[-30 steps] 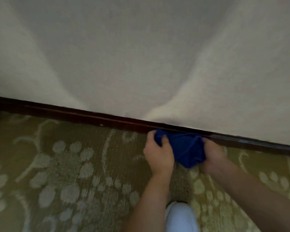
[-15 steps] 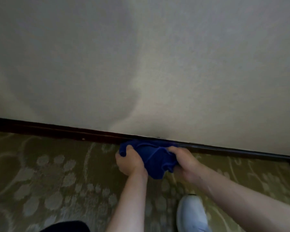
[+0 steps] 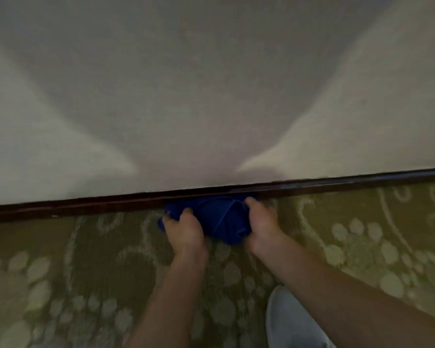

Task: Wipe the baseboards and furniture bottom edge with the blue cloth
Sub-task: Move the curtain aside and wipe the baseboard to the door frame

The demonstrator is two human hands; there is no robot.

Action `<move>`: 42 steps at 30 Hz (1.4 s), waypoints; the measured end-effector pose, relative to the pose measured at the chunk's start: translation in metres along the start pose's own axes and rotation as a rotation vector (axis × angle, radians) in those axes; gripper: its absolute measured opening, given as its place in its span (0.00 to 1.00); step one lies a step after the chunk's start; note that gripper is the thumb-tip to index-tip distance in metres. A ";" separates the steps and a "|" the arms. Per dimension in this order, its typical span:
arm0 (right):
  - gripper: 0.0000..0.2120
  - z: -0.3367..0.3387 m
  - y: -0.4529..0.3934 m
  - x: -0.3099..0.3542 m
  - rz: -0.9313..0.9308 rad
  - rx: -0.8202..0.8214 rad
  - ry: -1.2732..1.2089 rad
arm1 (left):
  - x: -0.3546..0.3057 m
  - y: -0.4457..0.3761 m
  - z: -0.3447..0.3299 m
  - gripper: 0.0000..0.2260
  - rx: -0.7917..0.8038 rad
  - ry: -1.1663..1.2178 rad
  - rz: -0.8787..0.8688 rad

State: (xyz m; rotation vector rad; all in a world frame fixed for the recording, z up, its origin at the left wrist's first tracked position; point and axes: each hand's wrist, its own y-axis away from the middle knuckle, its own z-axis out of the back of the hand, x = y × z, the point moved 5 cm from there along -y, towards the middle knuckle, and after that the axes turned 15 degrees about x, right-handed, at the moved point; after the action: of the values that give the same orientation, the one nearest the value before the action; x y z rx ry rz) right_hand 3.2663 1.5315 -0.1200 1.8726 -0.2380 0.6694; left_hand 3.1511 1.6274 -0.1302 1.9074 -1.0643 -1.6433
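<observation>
Both hands, left hand (image 3: 183, 232) and right hand (image 3: 261, 226), clamp the soft, light blue cloth (image 3: 220, 219) against the baseboard (image 3: 86, 205) at 12 o'clock; bunched ends look the best hold.

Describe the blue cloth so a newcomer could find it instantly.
Follow the pale wall down to the dark baseboard above the patterned carpet. There the left hand and right hand grip the bunched blue cloth, the only vivid blue thing.
</observation>
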 end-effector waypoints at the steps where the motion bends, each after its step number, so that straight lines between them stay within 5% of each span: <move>1: 0.18 0.014 -0.002 0.008 0.013 -0.049 -0.047 | 0.013 -0.003 -0.014 0.28 0.032 -0.038 0.023; 6: 0.25 0.044 -0.008 0.032 0.098 -0.238 -0.199 | 0.038 0.003 -0.055 0.18 0.133 -0.049 0.070; 12: 0.26 -0.024 0.004 -0.009 -0.052 0.065 -0.168 | -0.021 0.023 -0.005 0.17 -0.354 0.073 -0.311; 15: 0.19 -0.010 0.002 -0.001 -0.061 0.032 -0.191 | -0.020 0.024 -0.019 0.18 -0.359 -0.021 -0.380; 21: 0.12 0.062 -0.015 0.043 0.030 -0.280 -0.035 | 0.055 0.014 -0.077 0.09 -0.269 -0.288 -0.196; 24: 0.17 0.056 -0.014 0.043 0.042 -0.263 0.027 | 0.054 0.012 -0.071 0.06 -0.250 -0.182 -0.177; 30: 0.19 0.011 0.009 0.023 0.013 -0.077 -0.008 | -0.010 0.040 -0.047 0.07 -0.441 -0.132 -0.511; 34: 0.21 0.024 0.011 0.039 0.051 -0.087 -0.010 | 0.002 0.042 -0.060 0.08 -0.485 -0.144 -0.536; 40: 0.21 0.078 0.014 0.075 0.196 -0.313 -0.014 | 0.045 0.054 -0.111 0.06 -0.096 -0.287 -0.440; 42: 0.22 0.071 0.011 0.069 0.189 -0.311 0.014 | 0.042 0.047 -0.097 0.08 -0.086 -0.308 -0.438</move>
State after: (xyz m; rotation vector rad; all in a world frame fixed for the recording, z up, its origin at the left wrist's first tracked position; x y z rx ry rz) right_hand 3.3421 1.4727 -0.0920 1.5590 -0.4865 0.7286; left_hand 3.2314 1.5494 -0.1021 1.9699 -0.6907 -2.2425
